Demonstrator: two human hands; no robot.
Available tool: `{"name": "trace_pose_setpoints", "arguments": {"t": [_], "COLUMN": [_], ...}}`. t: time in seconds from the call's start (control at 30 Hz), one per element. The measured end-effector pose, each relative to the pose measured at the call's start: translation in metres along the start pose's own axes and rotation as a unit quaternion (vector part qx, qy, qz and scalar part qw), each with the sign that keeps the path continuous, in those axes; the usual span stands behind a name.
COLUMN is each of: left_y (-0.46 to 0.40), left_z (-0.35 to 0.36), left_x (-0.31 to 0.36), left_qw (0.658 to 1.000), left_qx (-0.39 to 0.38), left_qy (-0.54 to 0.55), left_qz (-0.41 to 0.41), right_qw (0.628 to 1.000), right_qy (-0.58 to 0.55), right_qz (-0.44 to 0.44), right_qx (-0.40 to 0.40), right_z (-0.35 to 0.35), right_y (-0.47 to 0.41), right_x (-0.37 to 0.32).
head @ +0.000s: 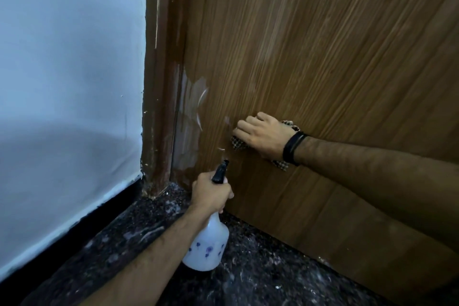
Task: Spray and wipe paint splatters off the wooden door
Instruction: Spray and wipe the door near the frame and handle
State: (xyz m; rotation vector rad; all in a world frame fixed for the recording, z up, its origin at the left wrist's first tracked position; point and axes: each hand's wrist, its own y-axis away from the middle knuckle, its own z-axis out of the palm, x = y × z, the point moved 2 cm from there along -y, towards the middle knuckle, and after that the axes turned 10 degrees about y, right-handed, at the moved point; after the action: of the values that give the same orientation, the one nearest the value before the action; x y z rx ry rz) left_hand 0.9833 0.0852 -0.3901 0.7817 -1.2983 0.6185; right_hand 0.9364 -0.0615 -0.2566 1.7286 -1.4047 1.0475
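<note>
The brown wooden door [323,57] fills the right side of the view. White paint smears [190,119] mark its lower left edge, near the frame. My right hand [260,135] presses a checked cloth [239,144] flat against the door just right of the smears; a black band circles that wrist. My left hand [211,192] grips the neck of a white spray bottle [207,246] with purple flower prints. Its black nozzle [221,171] points up toward the door below the cloth.
A dark brown door frame [159,107] with white paint flecks stands left of the door. A pale blue wall [69,82] with a black skirting runs along the left. The floor [248,268] is dark speckled stone with dusty marks.
</note>
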Motion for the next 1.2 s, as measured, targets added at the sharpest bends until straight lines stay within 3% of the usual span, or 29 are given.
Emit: {"name": "trace_pose_setpoints", "arguments": {"t": [0.07,0.13,0.27,0.37,0.47,0.53,0.6,0.7,0.8,0.9,0.97,1.1,1.2], "left_y": [0.003,0.004,0.003,0.002,0.001,-0.003,-0.008,-0.014,-0.017,-0.018,-0.018,-0.015,-0.014], "left_z": [0.0,-0.001,-0.004,-0.006,-0.009,-0.013,-0.019,-0.026,-0.029,-0.027,-0.027,-0.028,-0.03], "left_x": [0.002,0.006,0.016,0.02,0.017,0.012,0.005,-0.006,-0.013,-0.02,-0.023,-0.026,-0.025], "left_qw": [1.0,0.999,0.998,0.999,1.0,1.0,1.0,1.0,1.0,1.0,1.0,0.999,0.999], "left_qx": [0.003,-0.003,0.006,0.014,-0.005,-0.016,-0.013,-0.005,-0.011,-0.012,-0.016,-0.025,-0.03], "left_qy": [0.018,0.035,0.055,0.043,0.02,0.009,0.006,0.006,-0.003,-0.014,-0.017,-0.027,-0.03], "left_qz": [-0.006,-0.009,0.002,0.013,0.014,0.007,-0.002,-0.01,-0.014,-0.021,-0.02,-0.022,-0.019], "right_qw": [1.0,0.999,0.983,0.975,0.993,0.999,0.994,0.999,0.994,0.985,0.991,0.997,0.994], "right_qy": [0.008,0.002,-0.008,-0.006,-0.008,-0.002,0.018,0.006,-0.002,-0.018,-0.018,0.004,0.01], "right_qz": [-0.011,0.044,0.183,0.212,0.098,-0.043,-0.101,-0.027,0.093,0.133,0.093,-0.072,-0.103], "right_qx": [-0.027,-0.023,0.031,0.074,0.064,-0.015,-0.045,-0.037,0.049,0.11,0.098,-0.004,-0.047], "right_z": [-0.007,-0.017,-0.033,-0.032,-0.013,0.002,0.011,0.011,-0.001,-0.003,0.0,0.01,0.006], "right_y": [0.0,-0.004,-0.022,-0.028,-0.023,-0.018,-0.015,-0.019,-0.031,-0.039,-0.041,-0.044,-0.047], "right_x": [-0.001,0.008,0.042,0.045,0.018,-0.004,-0.017,-0.01,0.007,0.012,0.007,-0.017,-0.023]}}
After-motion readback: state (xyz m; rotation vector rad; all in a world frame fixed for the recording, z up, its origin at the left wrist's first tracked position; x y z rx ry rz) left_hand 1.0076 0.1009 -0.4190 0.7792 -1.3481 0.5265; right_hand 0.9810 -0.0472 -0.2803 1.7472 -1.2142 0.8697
